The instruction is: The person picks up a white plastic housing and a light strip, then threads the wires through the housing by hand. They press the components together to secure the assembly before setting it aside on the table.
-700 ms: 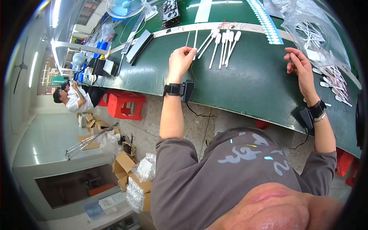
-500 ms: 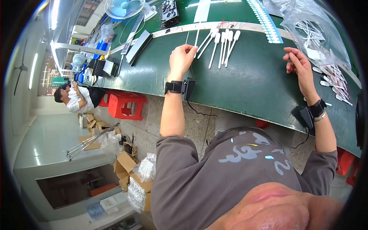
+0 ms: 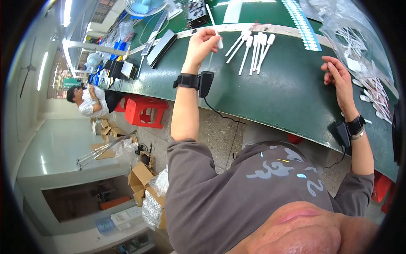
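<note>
My left hand (image 3: 202,45) is raised over the green table (image 3: 279,93) and pinches a white long-handled plastic spoon (image 3: 213,25) that stands nearly upright. Just to its right, several more white spoons (image 3: 253,48) lie side by side on the table. My right hand (image 3: 340,82) rests flat on the table near a heap of loose white spoons (image 3: 374,99) and a clear plastic bag (image 3: 353,40) holding more of them. Both wrists carry black bands with small black boxes.
A black flat tray (image 3: 163,44) and a blue fan (image 3: 144,5) sit at the table's far left. A red stool (image 3: 144,112) stands on the floor below. Another person (image 3: 86,101) sits at the left. Cardboard boxes (image 3: 146,182) lie on the floor.
My left hand has lifted one white spoon off the table and holds it upright. My right hand has stayed on the table near the loose spoons.
</note>
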